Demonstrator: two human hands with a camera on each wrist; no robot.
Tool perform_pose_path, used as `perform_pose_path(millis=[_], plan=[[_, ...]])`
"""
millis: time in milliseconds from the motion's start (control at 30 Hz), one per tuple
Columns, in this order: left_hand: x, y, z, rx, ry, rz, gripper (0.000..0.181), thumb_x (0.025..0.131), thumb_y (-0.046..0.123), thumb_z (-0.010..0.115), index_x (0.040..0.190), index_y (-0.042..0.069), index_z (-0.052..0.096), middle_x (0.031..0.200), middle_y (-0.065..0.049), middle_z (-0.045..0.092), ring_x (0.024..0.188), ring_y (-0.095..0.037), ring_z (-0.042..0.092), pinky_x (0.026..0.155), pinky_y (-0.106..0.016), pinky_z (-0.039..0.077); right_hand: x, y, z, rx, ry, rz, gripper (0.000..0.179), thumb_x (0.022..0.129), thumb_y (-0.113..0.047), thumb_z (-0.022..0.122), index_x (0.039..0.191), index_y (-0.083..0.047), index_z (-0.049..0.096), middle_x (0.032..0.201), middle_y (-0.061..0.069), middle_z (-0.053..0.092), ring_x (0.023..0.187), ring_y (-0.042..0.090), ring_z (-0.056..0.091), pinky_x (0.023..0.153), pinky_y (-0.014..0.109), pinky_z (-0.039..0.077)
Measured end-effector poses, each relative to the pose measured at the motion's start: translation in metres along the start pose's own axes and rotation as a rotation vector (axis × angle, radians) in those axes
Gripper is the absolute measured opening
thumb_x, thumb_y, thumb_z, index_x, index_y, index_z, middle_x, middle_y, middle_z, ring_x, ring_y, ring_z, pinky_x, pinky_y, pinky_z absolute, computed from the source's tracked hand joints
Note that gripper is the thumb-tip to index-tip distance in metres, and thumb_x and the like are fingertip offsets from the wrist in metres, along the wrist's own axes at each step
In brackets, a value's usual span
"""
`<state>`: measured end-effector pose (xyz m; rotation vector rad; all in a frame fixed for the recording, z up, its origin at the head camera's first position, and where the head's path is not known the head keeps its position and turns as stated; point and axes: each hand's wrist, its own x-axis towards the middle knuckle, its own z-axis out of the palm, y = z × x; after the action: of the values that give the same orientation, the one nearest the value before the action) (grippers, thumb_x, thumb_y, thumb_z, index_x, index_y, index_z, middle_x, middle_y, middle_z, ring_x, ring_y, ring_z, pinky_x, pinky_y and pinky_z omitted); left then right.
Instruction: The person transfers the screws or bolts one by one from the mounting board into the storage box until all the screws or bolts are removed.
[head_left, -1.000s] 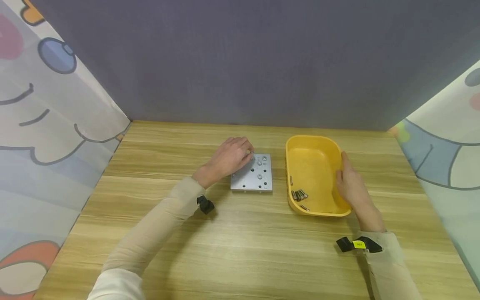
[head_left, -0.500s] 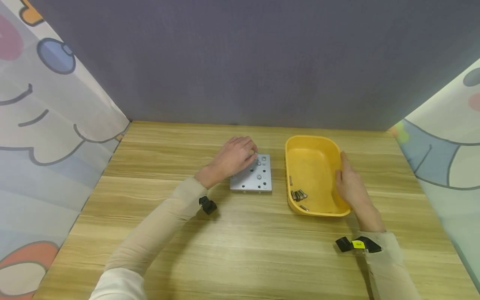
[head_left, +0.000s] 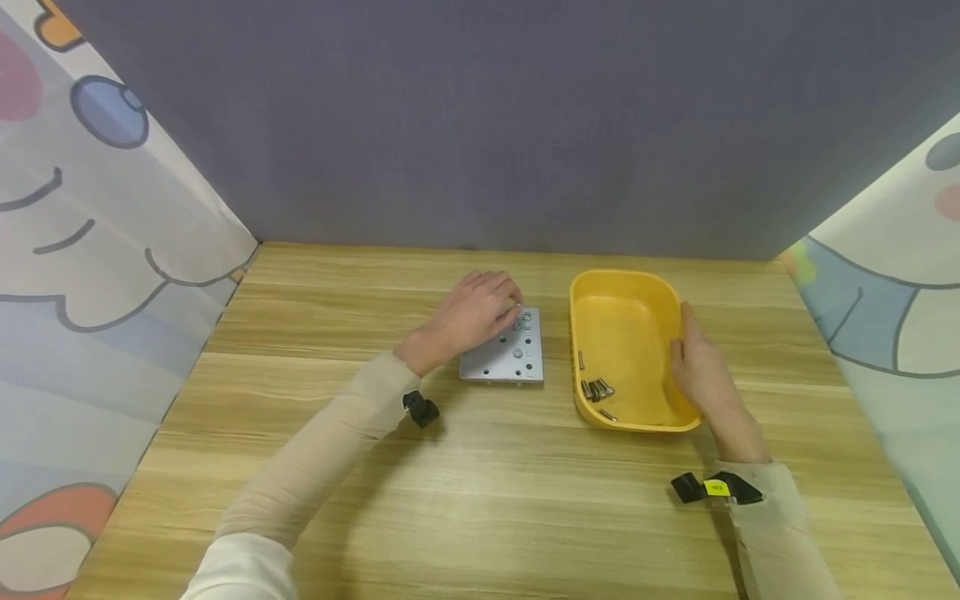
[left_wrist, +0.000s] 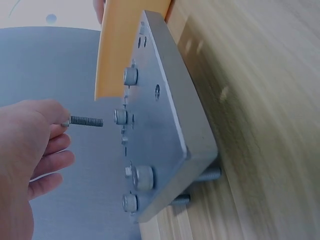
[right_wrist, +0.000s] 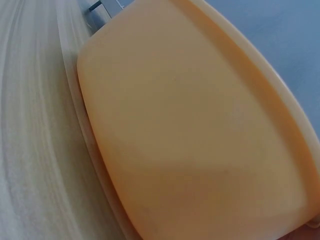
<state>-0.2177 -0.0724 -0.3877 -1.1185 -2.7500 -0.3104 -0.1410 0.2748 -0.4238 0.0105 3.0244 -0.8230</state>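
Observation:
Between thumb and forefinger, my left hand (head_left: 476, 315) pinches a metal bolt (left_wrist: 86, 121), its thread pointing at the plate with a gap between them. The silver metal plate (head_left: 487, 364) has drilled holes, and several socket-head bolts (left_wrist: 143, 178) sit in it. Their shanks stick out underneath in the left wrist view. My right hand (head_left: 702, 375) holds the right wall of a yellow plastic bin (head_left: 626, 329), thumb at the rim and fingers along the outside. Several loose bolts (head_left: 597, 390) lie at the bin's near left. The right wrist view shows mostly the bin's outer wall.
The wooden tabletop (head_left: 487, 500) carries the plate and the bin side by side, a narrow strip apart. A dark grey panel (head_left: 510, 125) stands along the back edge. Cartoon-printed sheets (head_left: 112, 217) hang at both sides.
My left hand has shifted slightly right over the plate's far edge, still pinching the bolt. The right hand and the bin stay put.

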Motion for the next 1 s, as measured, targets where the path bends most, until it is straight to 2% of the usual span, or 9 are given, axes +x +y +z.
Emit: perform_pose_path(millis=[533,833,1000], plan=[[0.015,0.014,-0.002,-0.003,0.026,0.061,0.023,0.104,0.024,0.061,0.118,0.009,0.071,0.122,-0.004,0.069,0.121,-0.022,0.063,0.114,-0.038,0.045,0.001,0.0,0.001,0.01,0.001,-0.001,0.062,0.107,-0.004,0.035,0.159,0.011,0.007,0.147,0.048,0.032,0.128,0.066,0.041,0.108,0.073,0.036],[0.026,0.028,-0.004,0.008,-0.019,0.052,0.025,0.106,0.025,0.058,0.122,0.01,0.069,0.125,-0.003,0.068,0.123,-0.02,0.062,0.116,-0.036,0.044,0.001,0.0,0.0,0.015,-0.003,0.002,0.061,0.108,-0.006,0.035,0.16,0.01,0.006,0.147,0.048,0.033,0.128,0.065,0.042,0.107,0.073,0.038],[0.03,0.033,-0.002,-0.004,-0.015,0.068,0.026,0.106,0.026,0.057,0.122,0.009,0.07,0.123,-0.004,0.069,0.123,-0.02,0.062,0.117,-0.035,0.043,0.001,0.001,0.001,0.012,0.011,-0.004,0.061,0.107,-0.005,0.036,0.159,0.011,0.008,0.147,0.048,0.033,0.127,0.065,0.043,0.107,0.073,0.037]])
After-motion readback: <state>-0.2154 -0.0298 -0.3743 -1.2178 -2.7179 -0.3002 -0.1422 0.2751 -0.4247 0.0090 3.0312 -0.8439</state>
